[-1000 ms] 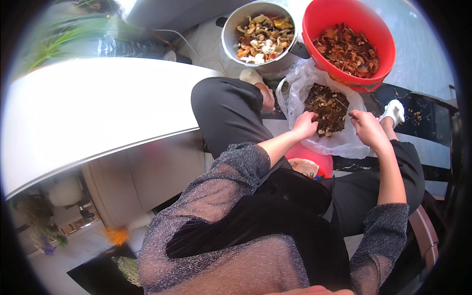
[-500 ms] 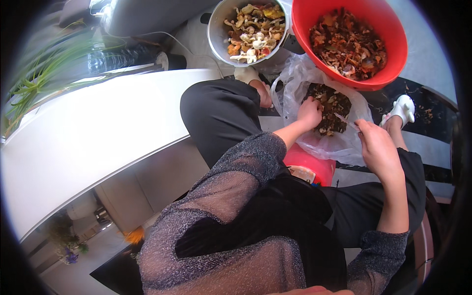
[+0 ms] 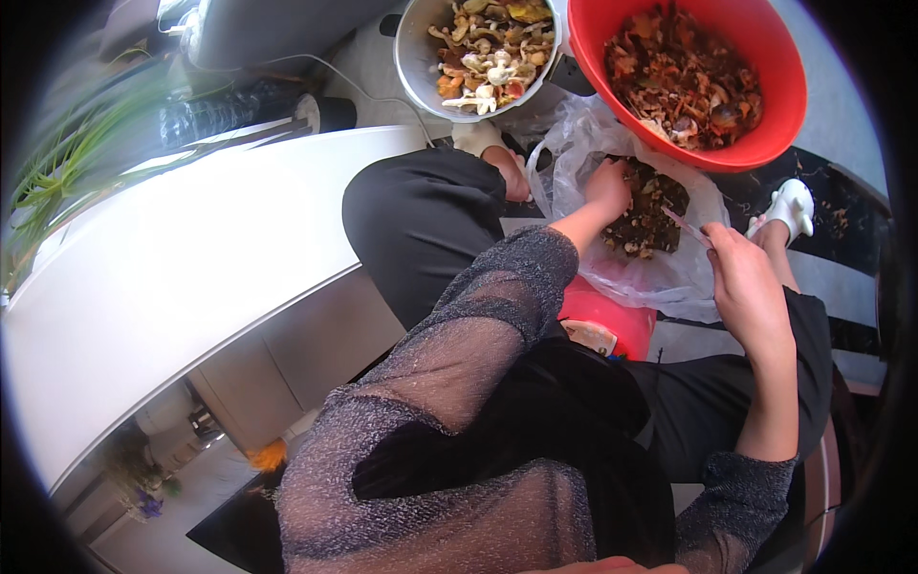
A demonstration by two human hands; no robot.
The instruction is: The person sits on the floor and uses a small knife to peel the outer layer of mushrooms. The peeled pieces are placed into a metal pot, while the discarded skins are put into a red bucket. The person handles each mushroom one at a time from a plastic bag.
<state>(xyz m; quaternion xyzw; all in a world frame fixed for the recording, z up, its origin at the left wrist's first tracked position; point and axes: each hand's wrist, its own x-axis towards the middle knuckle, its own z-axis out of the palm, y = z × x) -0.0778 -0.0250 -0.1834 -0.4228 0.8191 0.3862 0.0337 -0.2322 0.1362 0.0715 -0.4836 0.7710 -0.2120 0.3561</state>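
Observation:
My left hand (image 3: 607, 188) reaches into an open clear plastic bag (image 3: 703, 287), its bent fingers at the left edge of a dark heap of what look like mushrooms and leaf bits (image 3: 655, 206). Its fingertips are closed together among the pieces; what they hold, if anything, is hidden. In my right hand (image 3: 746, 282), to the right of the bag, is a small knife (image 3: 686, 227), whose thin blade points up and left over the heap. The bag rests on a red container (image 3: 607, 316) between my legs.
Beyond the bag stand a white bucket (image 3: 406, 57) of pale cleaned-looking mushrooms and a red basin (image 3: 784, 57) of brown scraps. A white tabletop (image 3: 191, 268) runs along my left, with a green plant (image 3: 57, 172) behind it. Crumbs (image 3: 840, 220) lie on the dark floor strip at right.
My left hand has moved slightly up and away, deeper to the heap's far left edge. The right hand with the knife has shifted slightly right and down. The view has also shifted a little.

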